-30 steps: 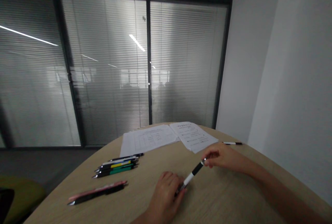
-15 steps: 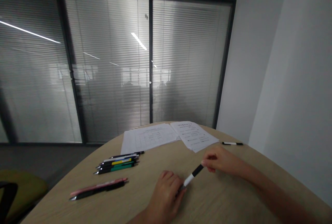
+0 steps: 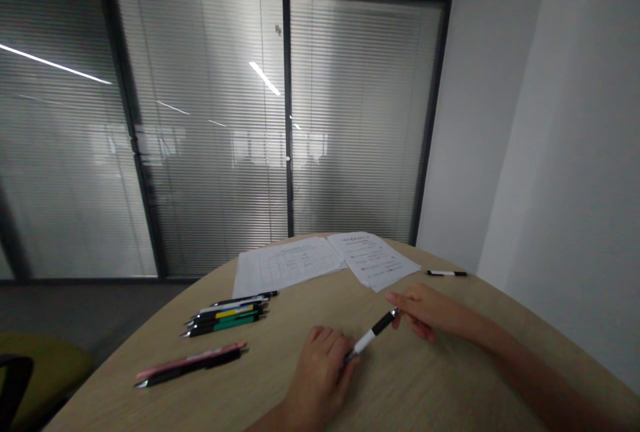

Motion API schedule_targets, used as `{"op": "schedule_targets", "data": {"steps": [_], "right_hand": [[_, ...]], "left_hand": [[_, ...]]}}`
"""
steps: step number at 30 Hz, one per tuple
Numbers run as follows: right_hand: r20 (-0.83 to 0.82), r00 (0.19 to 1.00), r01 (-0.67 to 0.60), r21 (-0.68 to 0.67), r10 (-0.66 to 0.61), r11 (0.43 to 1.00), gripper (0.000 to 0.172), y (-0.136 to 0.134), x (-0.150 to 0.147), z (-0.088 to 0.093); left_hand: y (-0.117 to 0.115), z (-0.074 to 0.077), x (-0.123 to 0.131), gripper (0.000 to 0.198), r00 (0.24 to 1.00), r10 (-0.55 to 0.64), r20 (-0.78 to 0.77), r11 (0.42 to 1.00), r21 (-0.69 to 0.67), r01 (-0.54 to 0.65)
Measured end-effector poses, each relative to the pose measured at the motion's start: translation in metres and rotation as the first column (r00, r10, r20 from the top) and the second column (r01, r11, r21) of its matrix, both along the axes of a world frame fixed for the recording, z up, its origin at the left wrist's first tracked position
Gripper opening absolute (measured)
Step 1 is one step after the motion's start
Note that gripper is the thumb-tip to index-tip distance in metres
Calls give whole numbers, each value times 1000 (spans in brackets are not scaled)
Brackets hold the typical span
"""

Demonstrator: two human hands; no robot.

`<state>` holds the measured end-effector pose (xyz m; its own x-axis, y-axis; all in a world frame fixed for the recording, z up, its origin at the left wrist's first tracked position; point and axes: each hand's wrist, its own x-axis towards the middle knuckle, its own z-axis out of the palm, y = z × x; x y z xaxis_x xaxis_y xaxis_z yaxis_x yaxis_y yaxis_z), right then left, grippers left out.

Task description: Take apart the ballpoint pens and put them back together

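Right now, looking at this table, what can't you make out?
From the head view:
The lower end of the black-and-white pen: hidden by the left hand.
The pen's upper end: hidden by the right hand.
Writing on the printed sheets: too small to read.
Lettering on the bunched pens: too small.
The arms: cut off by the bottom edge.

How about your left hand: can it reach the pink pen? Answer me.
Probably yes: the left hand rests on the table near the pink pen, nothing between them, though it's gripping the black-and-white pen.
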<state>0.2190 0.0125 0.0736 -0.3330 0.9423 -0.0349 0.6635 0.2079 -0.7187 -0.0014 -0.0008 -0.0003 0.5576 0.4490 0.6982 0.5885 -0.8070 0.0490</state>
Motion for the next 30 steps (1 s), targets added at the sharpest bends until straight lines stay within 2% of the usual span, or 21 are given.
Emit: {"op": "schedule_targets", "data": {"steps": [2,4,7,10,15,18,21,24,27,29,30], "right_hand": [[-54,998,-36,46,39,998,56,1,5,4],[-106,990,-75,126,89,989,43,0,10,9],[-136,979,-122,206,152,971,36,-1,13,15],[-110,982,-127,212,152,969,19,0,10,15],[-173,977,-101,154,127,983,13,1,5,11],[-130,983,-106,171,129,979,10,-2,5,13],[11,994,-109,242,109,964,6,-6,4,15],[163,980,-154,290,110,945,25,-8,1,14],[198,974,-159,250,110,955,40,-8,-1,11],[175,978,-148,226,109,963,41,-7,1,11],[148,982,-146,220,114,964,36,-6,2,11]], "left_hand": [[0,0,0,7,1000,12,22,1000,-27,-11],[1,0,0,7,999,21,32,999,-42,-19],[1,0,1,6,999,26,33,998,-54,-24],[1,0,1,6,999,14,39,998,-65,-12],[3,-1,0,5,999,-18,30,995,-99,21],[3,-2,0,6,1000,-21,23,994,-104,23],[2,-2,1,6,999,-27,18,995,-93,29],[2,-3,1,7,999,-46,12,995,-84,47],[2,-3,1,8,999,-53,5,995,-81,53],[2,-3,1,7,999,-42,4,996,-80,42],[2,-2,1,7,999,-40,4,996,-79,40]]}}
